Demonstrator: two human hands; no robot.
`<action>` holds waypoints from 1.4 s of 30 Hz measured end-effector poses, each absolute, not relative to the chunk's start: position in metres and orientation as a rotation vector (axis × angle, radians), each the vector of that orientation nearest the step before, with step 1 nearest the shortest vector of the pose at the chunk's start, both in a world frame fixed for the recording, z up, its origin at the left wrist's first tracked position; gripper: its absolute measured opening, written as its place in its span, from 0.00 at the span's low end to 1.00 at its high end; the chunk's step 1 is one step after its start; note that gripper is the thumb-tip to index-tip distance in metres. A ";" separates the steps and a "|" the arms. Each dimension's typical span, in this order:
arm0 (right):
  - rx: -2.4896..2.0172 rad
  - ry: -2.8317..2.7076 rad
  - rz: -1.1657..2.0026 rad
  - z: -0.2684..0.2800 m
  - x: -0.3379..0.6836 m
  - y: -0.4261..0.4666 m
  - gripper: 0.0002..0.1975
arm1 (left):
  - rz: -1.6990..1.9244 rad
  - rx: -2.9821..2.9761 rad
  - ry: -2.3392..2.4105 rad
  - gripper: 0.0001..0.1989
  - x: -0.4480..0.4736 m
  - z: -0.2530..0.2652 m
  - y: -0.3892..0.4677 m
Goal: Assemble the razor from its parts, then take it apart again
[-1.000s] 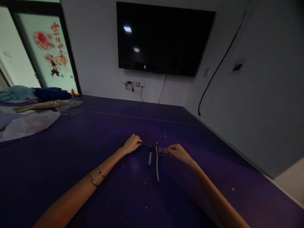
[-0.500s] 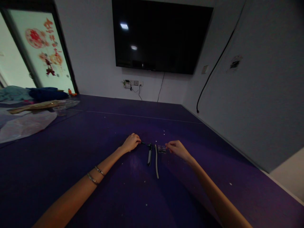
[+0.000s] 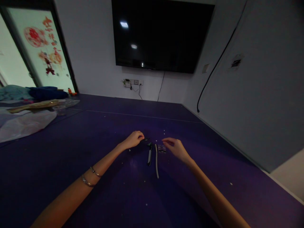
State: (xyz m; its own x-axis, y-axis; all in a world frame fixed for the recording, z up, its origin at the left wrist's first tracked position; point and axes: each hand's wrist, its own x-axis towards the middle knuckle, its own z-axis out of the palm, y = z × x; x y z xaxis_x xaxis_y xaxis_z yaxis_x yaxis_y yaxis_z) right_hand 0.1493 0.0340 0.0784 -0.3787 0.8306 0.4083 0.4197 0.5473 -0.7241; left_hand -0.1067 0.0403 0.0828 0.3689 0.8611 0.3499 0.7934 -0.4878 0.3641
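My left hand (image 3: 135, 139) is closed, with its fingertips pinching a thin dark object (image 3: 146, 139) just above the purple surface; its exact kind is too small to tell. My right hand (image 3: 175, 147) holds nothing, its thumb and index finger slightly apart. Just left of those fingers lies a small patterned flat piece (image 3: 161, 148), like a packet. Between the hands rests a black-and-grey tool (image 3: 149, 155) with a small head, shaped like a razor. Beside it, a pale, slightly bent tube or cord (image 3: 156, 163) lies lengthwise.
Small white scraps (image 3: 231, 183) dot the purple surface (image 3: 106, 196). At the left lie a clear plastic sheet (image 3: 28, 125), a cardboard piece (image 3: 35, 106) and blue cloth (image 3: 47, 93). A television (image 3: 163, 34) hangs on the far wall; a black cable (image 3: 213, 68) dangles at right.
My left hand has shifted slightly right and away from me with the thin dark object. My right hand has left the patterned piece's right edge and risen slightly, fingers parting.
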 end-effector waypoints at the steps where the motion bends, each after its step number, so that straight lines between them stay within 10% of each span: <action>1: -0.961 -2.024 0.625 0.081 0.147 0.031 0.11 | 0.736 2.494 1.464 0.09 -0.101 0.088 0.035; 42: -1.088 -2.018 0.571 0.032 0.170 0.069 0.10 | 0.510 2.603 1.406 0.23 -0.019 0.056 0.034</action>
State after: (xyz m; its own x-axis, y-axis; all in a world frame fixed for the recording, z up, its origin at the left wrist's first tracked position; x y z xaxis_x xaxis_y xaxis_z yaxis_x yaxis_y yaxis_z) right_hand 0.1696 0.0687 0.0316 -0.3485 0.8430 0.4098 0.5032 0.5371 -0.6770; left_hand -0.0188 0.0344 0.0559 0.5061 0.8319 0.2277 0.7845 -0.5537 0.2792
